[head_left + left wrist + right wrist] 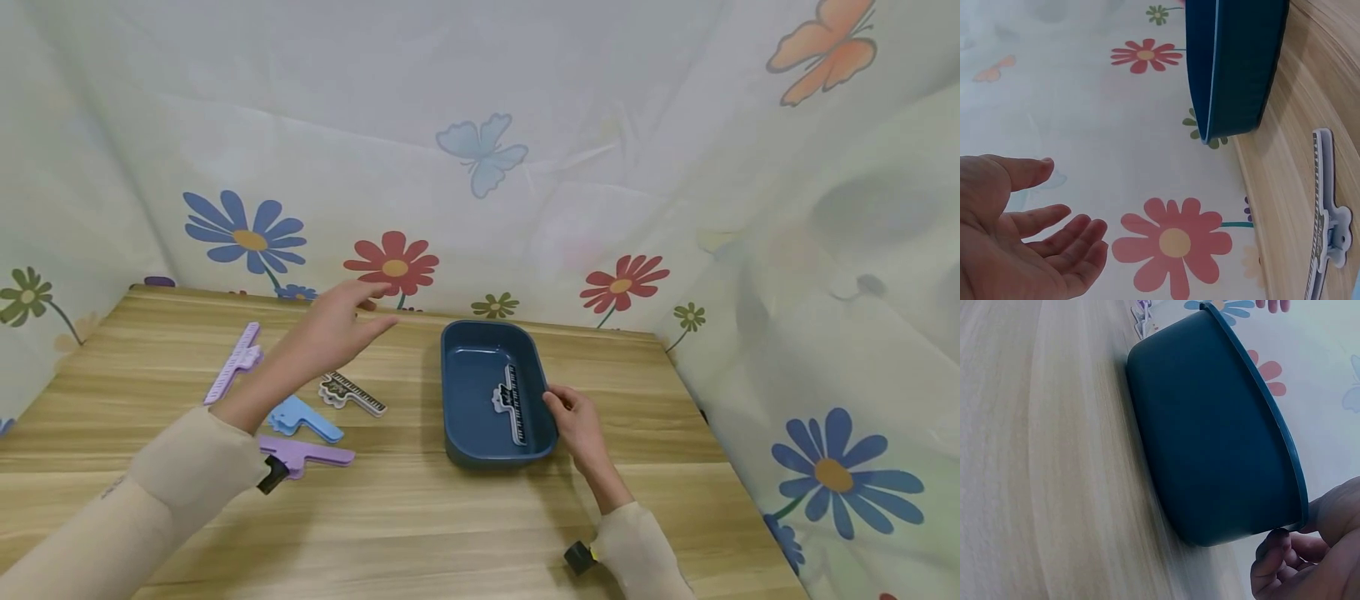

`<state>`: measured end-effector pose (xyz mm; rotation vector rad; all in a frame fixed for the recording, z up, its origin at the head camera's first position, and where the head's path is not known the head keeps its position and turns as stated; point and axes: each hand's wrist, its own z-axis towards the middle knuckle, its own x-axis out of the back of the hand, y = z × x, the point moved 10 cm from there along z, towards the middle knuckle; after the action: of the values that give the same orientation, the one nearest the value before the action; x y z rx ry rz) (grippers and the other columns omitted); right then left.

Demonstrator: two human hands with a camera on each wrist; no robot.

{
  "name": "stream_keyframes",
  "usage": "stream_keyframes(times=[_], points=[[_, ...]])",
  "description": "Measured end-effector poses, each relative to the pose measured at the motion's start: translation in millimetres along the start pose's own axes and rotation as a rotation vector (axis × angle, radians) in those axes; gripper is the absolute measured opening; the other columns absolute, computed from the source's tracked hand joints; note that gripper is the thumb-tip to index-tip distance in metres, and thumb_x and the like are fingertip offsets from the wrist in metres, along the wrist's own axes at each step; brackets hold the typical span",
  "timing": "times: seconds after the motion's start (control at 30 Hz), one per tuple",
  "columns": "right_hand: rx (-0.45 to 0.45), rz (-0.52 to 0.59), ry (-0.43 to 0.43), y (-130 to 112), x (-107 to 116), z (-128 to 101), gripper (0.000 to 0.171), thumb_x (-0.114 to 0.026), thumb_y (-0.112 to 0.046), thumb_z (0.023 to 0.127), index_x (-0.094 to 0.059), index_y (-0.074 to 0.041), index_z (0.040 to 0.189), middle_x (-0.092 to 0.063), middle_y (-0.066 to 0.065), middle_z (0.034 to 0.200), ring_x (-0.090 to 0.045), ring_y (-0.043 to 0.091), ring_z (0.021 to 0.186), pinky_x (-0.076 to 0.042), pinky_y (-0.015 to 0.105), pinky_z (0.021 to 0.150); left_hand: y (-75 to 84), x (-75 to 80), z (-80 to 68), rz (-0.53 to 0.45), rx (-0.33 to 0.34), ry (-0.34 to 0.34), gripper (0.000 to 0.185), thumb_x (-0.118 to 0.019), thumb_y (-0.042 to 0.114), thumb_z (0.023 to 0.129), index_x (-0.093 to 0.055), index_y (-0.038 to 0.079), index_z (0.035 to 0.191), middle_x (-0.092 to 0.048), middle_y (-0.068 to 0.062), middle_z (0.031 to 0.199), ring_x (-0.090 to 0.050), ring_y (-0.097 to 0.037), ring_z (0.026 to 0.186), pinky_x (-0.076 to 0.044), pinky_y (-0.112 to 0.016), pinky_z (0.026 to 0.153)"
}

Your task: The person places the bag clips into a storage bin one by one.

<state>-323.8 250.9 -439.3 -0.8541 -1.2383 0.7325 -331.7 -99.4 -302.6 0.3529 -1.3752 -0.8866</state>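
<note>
A dark blue plastic bin stands on the wooden table. Inside it lies a piano-key clip in black and white. My right hand pinches the bin's right rim, thumb and curled fingers on either side of the wall, as the right wrist view shows. Raised over the table to the left of the bin, my left hand holds nothing, its fingers relaxed and apart. Below that hand another piano-key clip lies on the table; the left wrist view shows this clip too.
Left of the bin lie a light purple clip, a blue clip and a purple clip, the last partly behind the left sleeve. A flowered cloth hangs along the back and sides of the table.
</note>
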Motion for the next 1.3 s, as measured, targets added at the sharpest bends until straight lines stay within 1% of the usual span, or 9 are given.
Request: stream_keyframes(times=[0.23,0.33,0.57,0.77,1.03,1.3], points=[[0.010,0.006,0.005,-0.6,-0.1,1.2,0.026,-0.063,-0.006,0.102,-0.070,0.011,0.120,-0.072,0.023,0.114,-0.064,0.026,0.098,-0.050,0.023,0.078,-12.7,8.3,-8.5,0.007,0.005,0.010,0.057,-0.065,0.023,0.103,-0.047,-0.003,0.151,-0.051,-0.023,0.150,-0.052,-0.042,0.131,-0.046,-0.060,0.103],[-0.004,0.005,0.001,0.0,-0.6,1.5,0.026,-0.063,-0.007,0.102,-0.070,0.010,0.121,-0.071,0.022,0.114,-0.064,0.026,0.098,-0.050,0.023,0.078,-19.4,11.6,-11.5,0.004,0.010,0.013,0.058,-0.065,0.024,0.104,-0.046,-0.004,0.152,-0.051,-0.024,0.150,-0.052,-0.044,0.132,-0.045,-0.061,0.104],[-0.018,0.004,-0.009,1.8,-1.9,2.4,0.027,-0.062,-0.009,0.103,-0.070,0.009,0.123,-0.071,0.021,0.115,-0.064,0.027,0.099,-0.051,0.025,0.079,-40.2,20.7,-17.4,0.045,0.041,0.020,0.064,-0.063,0.034,0.105,-0.043,-0.003,0.154,-0.051,-0.026,0.149,-0.050,-0.045,0.133,-0.042,-0.065,0.105],[-0.015,-0.002,-0.010,1.7,-1.4,2.5,0.028,-0.062,-0.009,0.103,-0.070,0.008,0.124,-0.071,0.022,0.116,-0.064,0.027,0.101,-0.052,0.028,0.081,-52.9,28.1,-24.6,0.048,0.057,0.029,0.062,-0.060,0.032,0.106,-0.043,-0.004,0.153,-0.049,-0.026,0.150,-0.049,-0.045,0.133,-0.040,-0.066,0.106],[-0.025,0.000,-0.004,4.7,-0.6,2.0,0.028,-0.062,-0.009,0.104,-0.069,0.009,0.124,-0.071,0.022,0.118,-0.064,0.028,0.102,-0.053,0.029,0.083,-63.3,30.0,-31.8,0.036,0.068,0.043,0.063,-0.059,0.035,0.107,-0.043,-0.004,0.153,-0.049,-0.026,0.151,-0.050,-0.046,0.132,-0.041,-0.066,0.106],[-0.028,0.005,-0.005,5.2,-0.9,0.7,0.028,-0.062,-0.009,0.104,-0.069,0.009,0.124,-0.071,0.022,0.117,-0.063,0.027,0.102,-0.050,0.025,0.081,-72.0,29.3,-35.7,0.043,0.078,0.063,0.062,-0.057,0.036,0.107,-0.044,-0.005,0.152,-0.050,-0.028,0.149,-0.052,-0.048,0.129,-0.042,-0.067,0.103]])
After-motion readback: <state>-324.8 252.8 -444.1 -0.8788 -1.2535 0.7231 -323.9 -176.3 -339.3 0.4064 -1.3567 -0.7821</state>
